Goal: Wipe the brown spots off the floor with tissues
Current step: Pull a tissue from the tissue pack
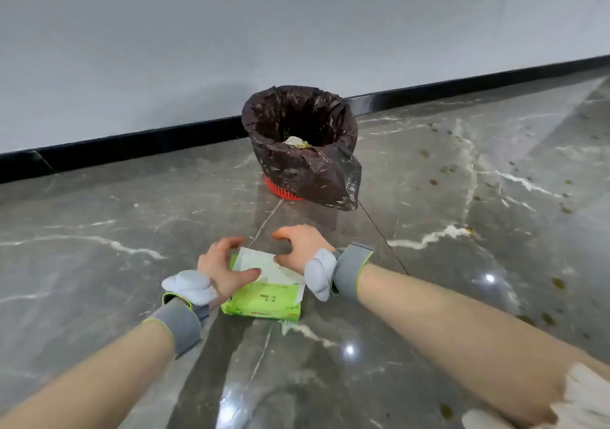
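Two fingertips of the right hand point(297, 247), thumb against a finger, pinch the right edge of a white tissue point(259, 265); the other fingers are curled loosely above it. The left hand point(224, 270) grips the pack point(264, 301), with its thumb laid across the top by the tissue's foot and its fingers arched wide over the far left corner. Whether those fingertips touch the pack, I cannot tell.

The tissue rises out of the pack's top, and its free corner points up and away towards the far left. The pack is green and lies flat on the floor point(99, 230), directly ahead of the person and between the two wrists. One end face is turned to the camera, and its long axis seems to run away from the person towards the bin point(300, 164), though the angle makes that uncertain.

Each wrist wears a grey band edged in green, with a white padded piece on the back of the hand.

The floor is glossy grey stone veined in white, with ceiling lights mirrored in it. A thin dark joint runs from the bin's foot down to the right forearm. Brown spots point(558, 283) are scattered over the right side, from near the skirting point(132, 146) to beside the right forearm, all well apart from the pack. The bin stands beyond the hands near the wall point(231, 32). It is a red basket lined with a dark bag, and a crumpled wad lies inside. The wall is plain white and the skirting is black.
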The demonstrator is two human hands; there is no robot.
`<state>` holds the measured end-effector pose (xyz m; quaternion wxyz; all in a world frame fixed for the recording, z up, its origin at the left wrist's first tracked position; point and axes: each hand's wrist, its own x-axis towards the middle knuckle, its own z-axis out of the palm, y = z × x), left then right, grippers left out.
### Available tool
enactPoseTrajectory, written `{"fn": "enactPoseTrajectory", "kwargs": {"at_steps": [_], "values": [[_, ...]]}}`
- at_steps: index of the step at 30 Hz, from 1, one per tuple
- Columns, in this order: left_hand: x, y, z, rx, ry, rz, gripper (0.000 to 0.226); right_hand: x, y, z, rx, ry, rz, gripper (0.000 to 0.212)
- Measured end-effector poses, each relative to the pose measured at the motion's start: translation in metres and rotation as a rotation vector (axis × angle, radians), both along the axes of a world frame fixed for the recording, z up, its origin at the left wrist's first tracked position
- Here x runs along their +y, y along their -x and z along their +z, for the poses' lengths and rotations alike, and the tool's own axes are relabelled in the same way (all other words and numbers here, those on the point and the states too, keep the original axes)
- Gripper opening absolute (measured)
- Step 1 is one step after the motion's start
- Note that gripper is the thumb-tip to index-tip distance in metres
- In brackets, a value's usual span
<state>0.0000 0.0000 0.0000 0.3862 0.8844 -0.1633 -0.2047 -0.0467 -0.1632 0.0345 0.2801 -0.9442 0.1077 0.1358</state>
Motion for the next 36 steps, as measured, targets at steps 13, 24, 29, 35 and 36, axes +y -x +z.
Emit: {"fn": "enactPoseTrajectory", "kwargs": {"at_steps": [13,24,29,35,36], "values": [[0.008,0.012,-0.019,-0.084,-0.373,-0.268,0.115,0.009,0.008,-0.016,-0.040,-0.033,0.116,0.018],[-0.021,0.034,-0.016,-0.200,-0.351,-0.272,0.090,-0.003,0.024,0.010,0.067,-0.375,-0.230,0.033],[-0.019,0.037,-0.022,-0.161,-0.404,-0.285,0.099,-0.003,0.035,-0.001,0.243,0.196,0.183,0.025],[-0.014,0.048,-0.022,-0.227,-0.531,-0.411,0.094,-0.003,0.040,0.017,0.253,0.151,0.275,0.031],[-0.013,0.049,-0.021,-0.241,-0.579,-0.428,0.096,-0.005,0.041,0.022,0.240,0.108,0.259,0.034]]}}
